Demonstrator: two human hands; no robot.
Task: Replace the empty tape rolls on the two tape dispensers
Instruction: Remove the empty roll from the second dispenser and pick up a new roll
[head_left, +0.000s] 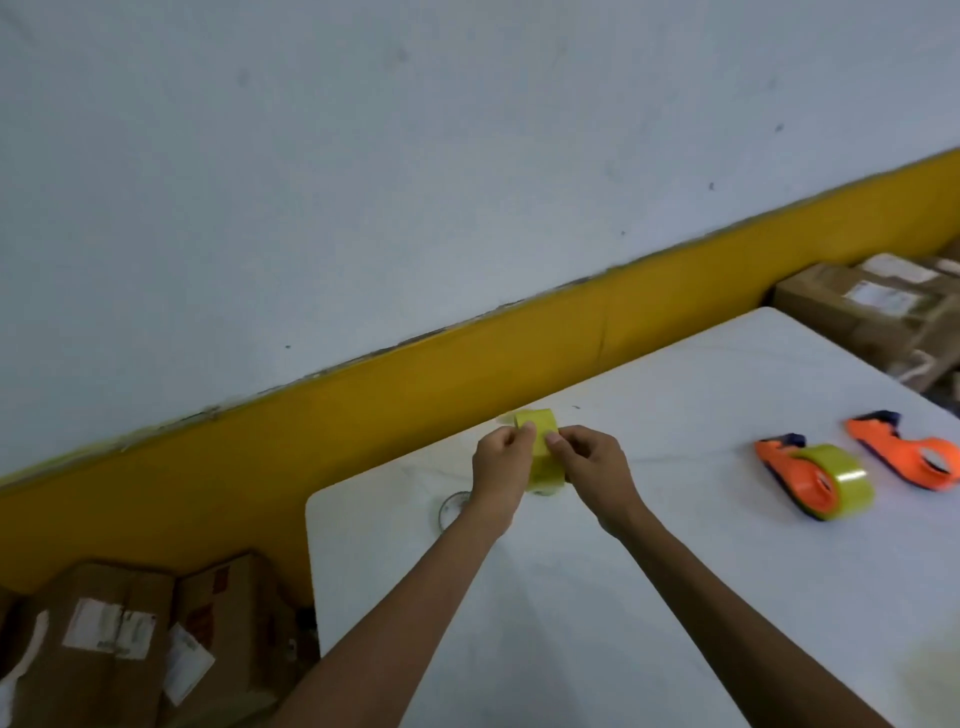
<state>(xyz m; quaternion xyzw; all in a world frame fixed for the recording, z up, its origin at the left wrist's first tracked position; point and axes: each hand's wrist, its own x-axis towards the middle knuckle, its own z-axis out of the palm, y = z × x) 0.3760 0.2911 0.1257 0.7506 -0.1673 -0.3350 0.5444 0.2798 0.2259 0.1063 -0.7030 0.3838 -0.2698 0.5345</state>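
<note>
A yellow tape roll (540, 441) is held upright above the white table (571, 597), near its far left edge. My left hand (501, 462) grips its left side and my right hand (592, 460) pinches its face with thumb and fingers. To the right lie two orange tape dispensers. The nearer dispenser (795, 473) carries a full yellow roll (841, 480). The farther dispenser (906, 452) shows a bare orange hub with no tape. A clear empty roll core (452, 509) lies on the table, partly hidden under my left wrist.
Cardboard boxes (130, 639) with labels stand on the floor left of the table. More boxes (872, 306) sit beyond its far right corner. A grey wall with a yellow lower band (363, 431) runs behind the table.
</note>
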